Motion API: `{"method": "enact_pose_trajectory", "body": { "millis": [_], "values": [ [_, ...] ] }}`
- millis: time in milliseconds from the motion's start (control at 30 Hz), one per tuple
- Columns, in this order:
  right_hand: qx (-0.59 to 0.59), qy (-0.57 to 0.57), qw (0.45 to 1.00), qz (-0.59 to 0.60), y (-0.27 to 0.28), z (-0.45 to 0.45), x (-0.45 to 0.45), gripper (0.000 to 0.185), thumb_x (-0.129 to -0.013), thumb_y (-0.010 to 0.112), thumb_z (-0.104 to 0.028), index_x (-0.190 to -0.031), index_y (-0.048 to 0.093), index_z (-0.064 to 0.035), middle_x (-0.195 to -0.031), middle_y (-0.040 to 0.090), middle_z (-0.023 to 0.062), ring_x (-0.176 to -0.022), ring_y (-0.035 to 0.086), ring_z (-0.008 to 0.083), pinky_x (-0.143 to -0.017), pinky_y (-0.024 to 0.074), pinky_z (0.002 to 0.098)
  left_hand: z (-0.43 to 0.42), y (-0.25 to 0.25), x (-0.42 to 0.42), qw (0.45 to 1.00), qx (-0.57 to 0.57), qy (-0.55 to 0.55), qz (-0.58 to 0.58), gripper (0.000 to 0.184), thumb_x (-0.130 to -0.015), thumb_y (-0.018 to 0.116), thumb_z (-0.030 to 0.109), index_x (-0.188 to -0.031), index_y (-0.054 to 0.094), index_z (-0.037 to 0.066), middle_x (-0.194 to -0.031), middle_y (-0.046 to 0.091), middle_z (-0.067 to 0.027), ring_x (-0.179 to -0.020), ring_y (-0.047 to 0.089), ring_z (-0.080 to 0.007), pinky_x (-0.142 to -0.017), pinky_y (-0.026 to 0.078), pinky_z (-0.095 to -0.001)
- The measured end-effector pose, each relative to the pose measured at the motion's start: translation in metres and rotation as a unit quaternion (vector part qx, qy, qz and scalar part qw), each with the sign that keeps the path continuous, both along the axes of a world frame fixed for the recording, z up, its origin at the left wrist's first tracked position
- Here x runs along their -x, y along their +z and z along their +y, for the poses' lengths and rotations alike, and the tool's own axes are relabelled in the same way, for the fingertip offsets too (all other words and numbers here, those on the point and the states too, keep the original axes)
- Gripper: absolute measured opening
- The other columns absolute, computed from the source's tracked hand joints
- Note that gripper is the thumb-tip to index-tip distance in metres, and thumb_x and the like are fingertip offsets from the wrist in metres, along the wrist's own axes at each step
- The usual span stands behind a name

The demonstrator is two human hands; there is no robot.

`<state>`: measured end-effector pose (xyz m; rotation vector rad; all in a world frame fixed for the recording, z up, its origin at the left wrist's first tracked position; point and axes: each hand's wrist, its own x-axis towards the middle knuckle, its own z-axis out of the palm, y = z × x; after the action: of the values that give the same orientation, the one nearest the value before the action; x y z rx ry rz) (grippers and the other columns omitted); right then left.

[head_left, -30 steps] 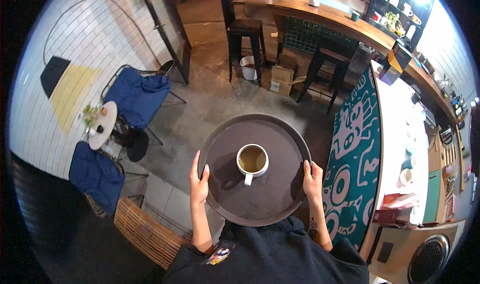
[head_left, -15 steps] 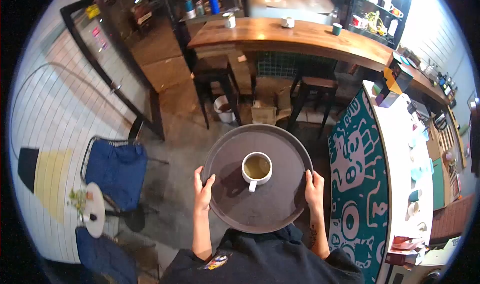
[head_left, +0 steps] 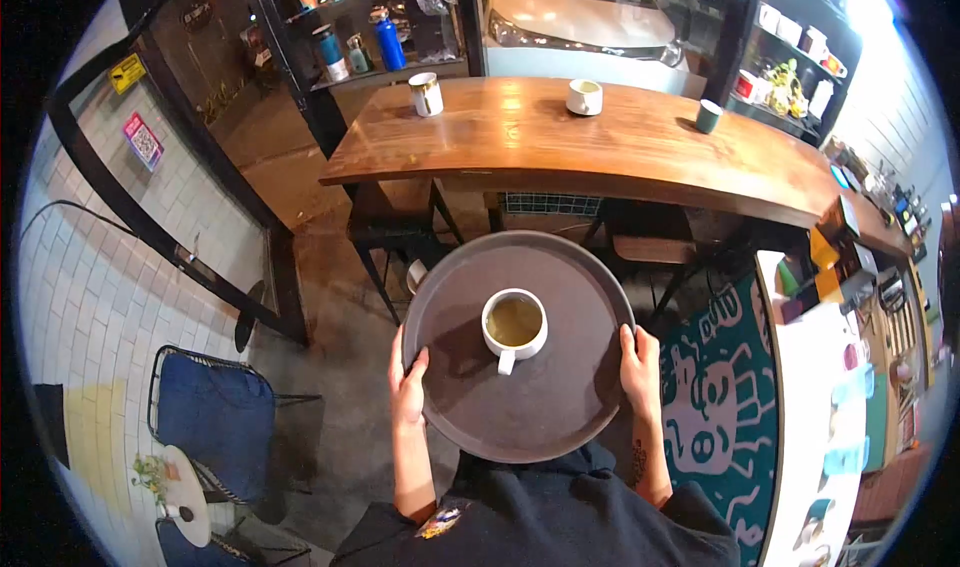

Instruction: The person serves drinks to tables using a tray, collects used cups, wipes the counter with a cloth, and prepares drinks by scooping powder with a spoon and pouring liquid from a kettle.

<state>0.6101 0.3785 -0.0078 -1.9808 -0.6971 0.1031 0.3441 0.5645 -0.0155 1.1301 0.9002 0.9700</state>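
A round dark brown serving tray (head_left: 520,417) is held level in front of my body. My left hand (head_left: 408,382) grips its left rim, thumb on top and fingers underneath. On the opposite rim, my right hand (head_left: 638,367) has the same kind of grip. Near the middle of the tray stands a white cup (head_left: 515,329), upright, with its handle toward me and a yellowish-brown liquid inside. Neither hand touches the cup. The fingers under the tray are partly hidden.
Ahead is a long wooden counter (head_left: 480,147) bearing a white mug (head_left: 426,95), a white cup (head_left: 584,97) and a dark green cup (head_left: 709,116). Stools (head_left: 650,247) stand beneath it. A blue chair (head_left: 215,417) is at left, a white-topped patterned counter (head_left: 715,417) at right.
I have moved forward with the tray, and the wooden counter appears nearer and larger. The cup keeps its place on the tray, and both hands keep their hold.
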Motion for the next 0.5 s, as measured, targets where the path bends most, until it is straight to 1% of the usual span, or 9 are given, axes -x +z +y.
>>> {"method": "enact_pose_trajectory", "body": {
  "millis": [67,100,200,233,267,333,367,400,500],
  "values": [
    [-0.015,0.022,0.997,0.068,-0.101,-0.092,-0.033,0.036,-0.097,0.051,-0.022,-0.074,0.046,0.0050,-0.056,0.040,0.0136,-0.053,0.039,0.0167,-0.051,0.0313,0.0382,-0.085,-0.105,-0.031,0.999,-0.051,0.009,0.008,0.050,-0.093,0.057,0.004,-0.141,0.040,0.000,-0.141,0.045,-0.0105,-0.129,0.042,-0.0201,-0.109,0.031,-0.0330],
    [-0.054,0.033,0.996,0.058,-0.087,-0.048,-0.078,0.036,-0.097,0.051,-0.021,-0.073,0.045,0.0051,-0.056,0.039,0.0110,-0.056,0.037,0.0122,-0.050,0.0307,0.0367,-0.043,-0.080,-0.077,0.997,-0.073,0.018,0.015,0.049,-0.094,0.057,0.006,-0.140,0.041,0.000,-0.141,0.045,-0.0103,-0.129,0.042,-0.0198,-0.108,0.031,-0.0327],
    [-0.050,0.034,0.998,0.035,-0.086,-0.006,-0.114,0.037,-0.097,0.051,-0.022,-0.073,0.046,0.0050,-0.056,0.040,0.0114,-0.056,0.038,0.0125,-0.050,0.0308,0.0367,0.000,-0.080,-0.107,0.992,-0.119,0.013,0.032,0.048,-0.094,0.056,0.004,-0.140,0.041,0.000,-0.141,0.045,-0.0106,-0.128,0.042,-0.0198,-0.108,0.031,-0.0324],
    [-0.036,0.036,0.999,0.014,-0.083,0.008,-0.125,0.037,-0.097,0.052,-0.023,-0.074,0.046,0.0053,-0.057,0.042,0.0149,-0.053,0.040,0.0177,-0.051,0.0320,0.0384,0.015,-0.078,-0.117,0.992,-0.122,0.016,0.032,0.048,-0.094,0.056,0.003,-0.139,0.042,0.000,-0.140,0.046,-0.0108,-0.128,0.043,-0.0200,-0.108,0.031,-0.0326],
    [-0.033,0.033,0.999,0.016,-0.081,0.022,-0.137,0.037,-0.097,0.052,-0.023,-0.074,0.046,0.0053,-0.057,0.042,0.0149,-0.053,0.040,0.0177,-0.051,0.0320,0.0384,0.032,-0.078,-0.127,0.991,-0.125,0.008,0.035,0.048,-0.094,0.056,0.003,-0.139,0.042,0.000,-0.139,0.047,-0.0109,-0.128,0.043,-0.0198,-0.108,0.031,-0.0326],
    [-0.017,0.035,0.999,0.008,-0.081,0.049,-0.155,0.036,-0.096,0.053,-0.023,-0.074,0.047,0.0054,-0.059,0.044,0.0194,-0.051,0.041,0.0281,-0.052,0.0333,0.0412,0.064,-0.081,-0.146,0.989,-0.147,0.008,0.031,0.047,-0.094,0.056,0.003,-0.139,0.043,0.001,-0.139,0.047,-0.0106,-0.127,0.043,-0.0197,-0.108,0.031,-0.0326],
    [0.003,0.022,1.000,0.003,-0.080,0.059,-0.161,0.033,-0.096,0.052,-0.022,-0.078,0.048,0.0052,-0.064,0.049,0.0244,-0.057,0.047,0.0415,-0.055,0.0359,0.0455,0.075,-0.081,-0.153,0.989,-0.144,0.001,0.033,0.047,-0.094,0.056,0.003,-0.139,0.043,0.001,-0.139,0.047,-0.0106,-0.127,0.043,-0.0197,-0.108,0.031,-0.0326],
    [0.006,0.015,1.000,0.004,-0.075,0.067,-0.162,0.033,-0.096,0.052,-0.022,-0.078,0.048,0.0052,-0.064,0.049,0.0244,-0.057,0.047,0.0415,-0.055,0.0359,0.0455,0.087,-0.077,-0.161,0.986,-0.156,0.000,0.054,0.046,-0.094,0.056,0.003,-0.138,0.043,0.001,-0.139,0.047,-0.0106,-0.127,0.043,-0.0196,-0.108,0.031,-0.0325],
    [0.045,-0.008,0.999,-0.006,-0.060,0.104,-0.178,0.025,-0.095,0.050,-0.018,-0.085,0.049,0.0051,-0.076,0.056,0.0301,-0.077,0.053,0.0511,-0.065,0.0395,0.0532,0.132,-0.064,-0.191,0.980,-0.175,-0.016,0.097,0.044,-0.094,0.055,0.004,-0.137,0.044,0.000,-0.137,0.049,-0.0110,-0.126,0.045,-0.0196,-0.107,0.032,-0.0324]
  ]
}}
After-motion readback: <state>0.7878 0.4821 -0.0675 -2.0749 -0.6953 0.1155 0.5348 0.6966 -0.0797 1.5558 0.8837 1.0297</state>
